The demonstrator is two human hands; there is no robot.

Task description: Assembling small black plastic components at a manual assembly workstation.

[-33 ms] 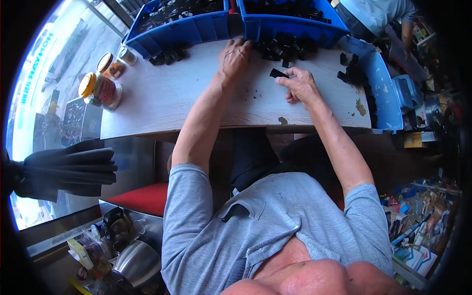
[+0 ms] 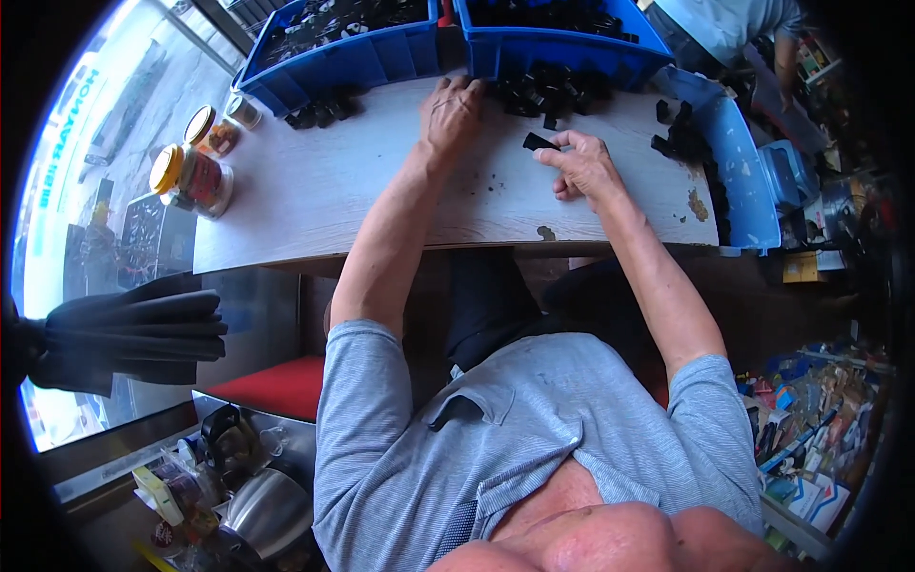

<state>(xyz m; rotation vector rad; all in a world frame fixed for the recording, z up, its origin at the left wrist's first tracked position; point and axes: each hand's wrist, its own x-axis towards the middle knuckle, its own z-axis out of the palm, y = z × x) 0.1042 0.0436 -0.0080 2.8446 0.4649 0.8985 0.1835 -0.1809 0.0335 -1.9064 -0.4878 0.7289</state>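
Observation:
My right hand point(image 2: 583, 169) pinches a small flat black plastic piece point(image 2: 538, 142) between thumb and fingers, just above the pale table point(image 2: 334, 181). My left hand point(image 2: 450, 116) is at the table's far side, back upward and fingers curled. Its fingertips are hidden, so what they hold, if anything, does not show. Close to its right lies a pile of black plastic parts point(image 2: 553, 91), in front of the right blue bin point(image 2: 572, 55). Another blue bin point(image 2: 367, 65) stands to the left, also full of small dark parts, with a smaller heap point(image 2: 324, 110) before it.
Two lidded jars point(image 2: 195, 181) point(image 2: 212, 132) and a small can point(image 2: 245, 111) stand at the left edge. On the right, a light blue tray point(image 2: 748, 176) sits beside more black parts point(image 2: 681, 138). Another person point(image 2: 729, 29) is at the far right. A dark folded umbrella-like cloth point(image 2: 138, 329) hangs left.

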